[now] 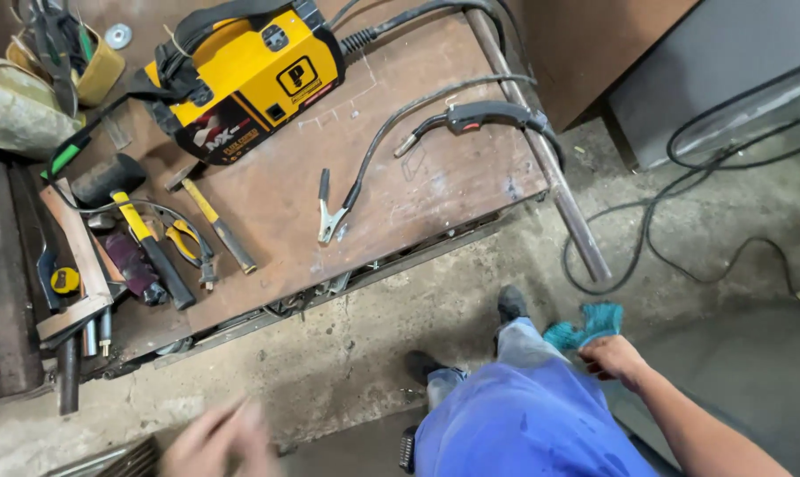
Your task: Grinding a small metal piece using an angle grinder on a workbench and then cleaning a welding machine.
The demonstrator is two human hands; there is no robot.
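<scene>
My right hand hangs beside my right leg and grips a teal work glove. Low at the bottom left, my left hand is blurred, with its fingers spread and nothing in it, over the concrete floor. Neither hand touches the metal workbench in front of me. On the bench lie a welding torch with its cable and an earth clamp.
A yellow welding machine sits at the back of the bench. A rubber mallet, a small hammer, pliers and scrap metal lie at the left. A steel pipe leans along the bench's right edge. Black cables loop across the floor.
</scene>
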